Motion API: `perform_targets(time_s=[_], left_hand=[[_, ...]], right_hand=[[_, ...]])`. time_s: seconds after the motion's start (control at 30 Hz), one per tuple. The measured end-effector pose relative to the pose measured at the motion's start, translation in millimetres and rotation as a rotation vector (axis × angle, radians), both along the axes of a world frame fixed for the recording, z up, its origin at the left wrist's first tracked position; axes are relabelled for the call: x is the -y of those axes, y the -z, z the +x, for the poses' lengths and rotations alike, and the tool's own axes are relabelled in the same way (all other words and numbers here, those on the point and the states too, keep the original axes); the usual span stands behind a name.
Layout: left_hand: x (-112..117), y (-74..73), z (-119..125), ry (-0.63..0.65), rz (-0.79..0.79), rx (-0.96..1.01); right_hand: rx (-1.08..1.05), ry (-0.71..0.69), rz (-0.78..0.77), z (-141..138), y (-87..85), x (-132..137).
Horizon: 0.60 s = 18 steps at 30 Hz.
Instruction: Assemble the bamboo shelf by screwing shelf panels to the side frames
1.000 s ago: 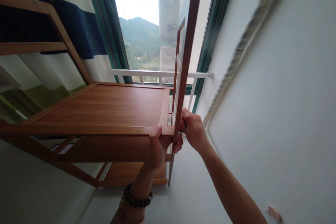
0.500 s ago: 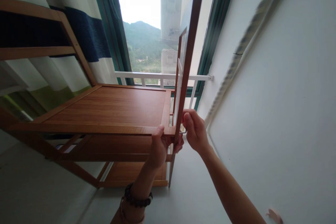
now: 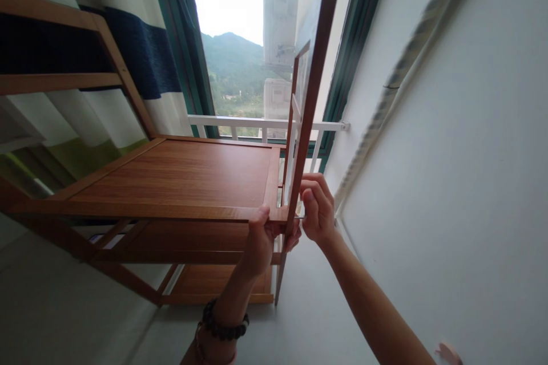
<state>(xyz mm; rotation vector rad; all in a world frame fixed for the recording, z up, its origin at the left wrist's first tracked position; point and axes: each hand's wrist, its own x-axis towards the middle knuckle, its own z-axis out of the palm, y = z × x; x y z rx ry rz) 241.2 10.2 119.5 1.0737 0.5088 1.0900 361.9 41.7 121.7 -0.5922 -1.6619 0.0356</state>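
Left hand (image 3: 259, 245) grips shelf (image 3: 205, 177) and side frame (image 3: 313, 82) together; right hand (image 3: 319, 208) pinches probable thin metal rod (image 3: 301, 217), mostly hidden, at frame's outer face. Likely fastening; next turn calls for both held flush.

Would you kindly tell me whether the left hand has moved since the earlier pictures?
No, the bare left hand stays at the same brown wooden shelf's corner.
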Motion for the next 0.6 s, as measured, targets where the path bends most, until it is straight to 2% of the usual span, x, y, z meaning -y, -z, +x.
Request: perform_targets(time_s=[0.2, 0.43, 0.6], left_hand=[[0, 1.0, 0, -0.015, -0.022, -0.013], [1, -1.7, 1, -0.013, 0.008, -0.024], [2, -2.2, 1, -0.027, 0.017, -0.03]], right_hand=[[0.104, -0.021, 0.101, 8, 4.8, -4], [-0.016, 0.016, 0.096, -2, 14.6, -6], [-0.036, -0.007, 0.026, -4, 11.8, -2]])
